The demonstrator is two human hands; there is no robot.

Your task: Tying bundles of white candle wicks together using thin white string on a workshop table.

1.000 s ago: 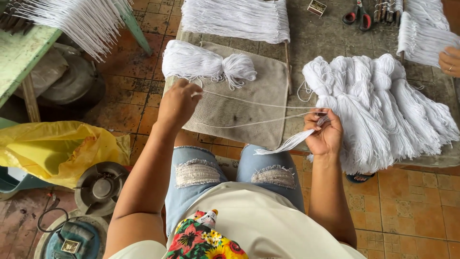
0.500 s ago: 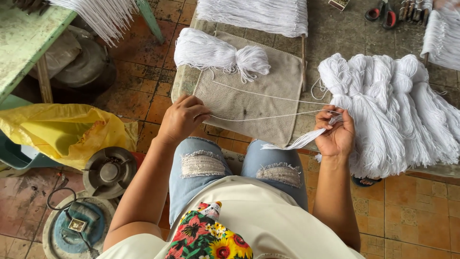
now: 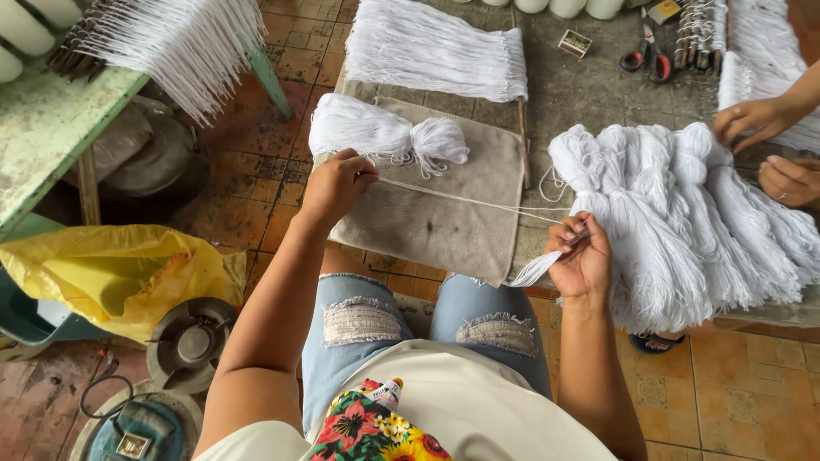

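Note:
My left hand pinches a white string pulled taut across a beige towel toward my right hand. My right hand is closed on a small bundle of white strands whose loose ends hang over the bench edge. A tied white yarn bundle lies on the towel just above my left hand. A big pile of tied white yarn bundles sits right beside my right hand.
Another person's hands work at the pile's far right. Red-handled scissors and a small box lie at the back. White strands hang on a stick. A yellow bag and a round burner sit on the floor to the left.
My left hand moved up and away from me, drawing the string tight near the tied bundle. Another person's two hands have come into view at the right.

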